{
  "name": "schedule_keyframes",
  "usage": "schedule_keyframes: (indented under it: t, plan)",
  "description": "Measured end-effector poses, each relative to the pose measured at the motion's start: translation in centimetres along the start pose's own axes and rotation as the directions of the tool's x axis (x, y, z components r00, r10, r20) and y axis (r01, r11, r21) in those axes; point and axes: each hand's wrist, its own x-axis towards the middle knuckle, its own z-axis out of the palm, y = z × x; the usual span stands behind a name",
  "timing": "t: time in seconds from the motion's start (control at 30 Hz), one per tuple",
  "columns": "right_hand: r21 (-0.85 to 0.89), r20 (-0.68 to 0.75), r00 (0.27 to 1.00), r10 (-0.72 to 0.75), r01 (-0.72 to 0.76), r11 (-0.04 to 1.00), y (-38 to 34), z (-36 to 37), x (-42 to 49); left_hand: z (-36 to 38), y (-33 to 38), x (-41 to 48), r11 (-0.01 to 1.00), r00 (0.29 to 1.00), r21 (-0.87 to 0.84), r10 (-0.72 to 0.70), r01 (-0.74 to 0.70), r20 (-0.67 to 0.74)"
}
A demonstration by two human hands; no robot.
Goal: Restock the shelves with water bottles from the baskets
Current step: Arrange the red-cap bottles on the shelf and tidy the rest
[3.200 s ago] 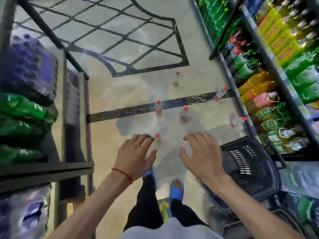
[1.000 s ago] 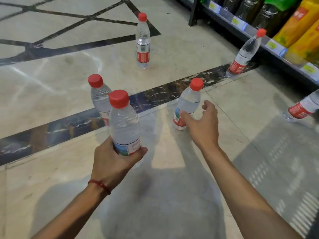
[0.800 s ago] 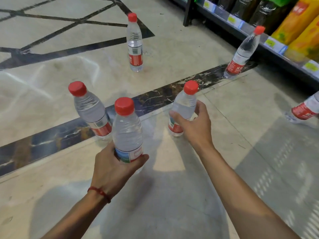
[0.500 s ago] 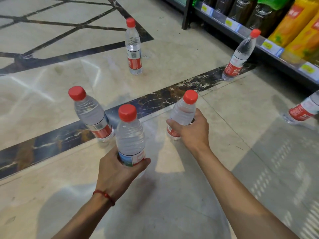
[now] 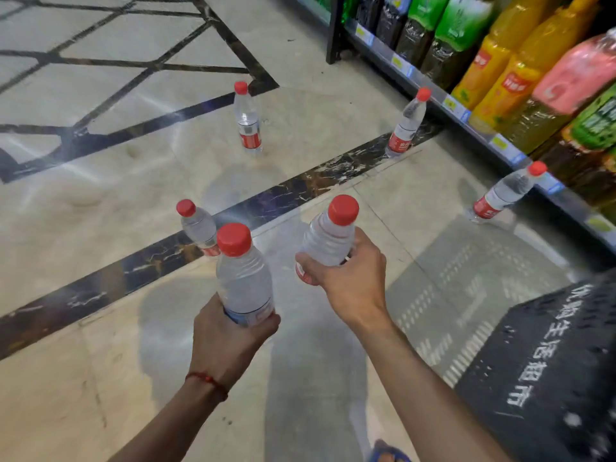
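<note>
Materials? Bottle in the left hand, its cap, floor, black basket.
Bottle in left hand: clear thin plastic, ribbed, see-through. Cap: opaque red plastic, matte. Floor: polished stone or marble-look tile, veined, glossy reflections. Basket: probably black moulded plastic, white print; blurred.

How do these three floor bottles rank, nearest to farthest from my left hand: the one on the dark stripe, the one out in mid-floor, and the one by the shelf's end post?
From the left hand:
1. Stripe bottle, just beyond the hand, slightly left.
2. Mid-floor bottle, straight ahead, much farther out.
3. Shelf-post bottle, similarly far ahead but well to the right.
</note>
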Motion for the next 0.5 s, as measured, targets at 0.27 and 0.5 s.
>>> schedule_keyframes:
  t: [0.27,0.5]
  plan:
    - [0.069,-0.034,0.995,0.091,-0.089,0.994,-16.6,-12.4,-8.8,-7.4,18.5,-9.2,0.996,0.987,0.085,-0.024,0.011,0.158]
    - [0.077,-0.164,0.975,0.147,-0.136,0.988,-28.7,-22.8,-15.7,-11.2,32.2,-15.2,0.978,0.929,0.133,0.102,-0.158,0.357]
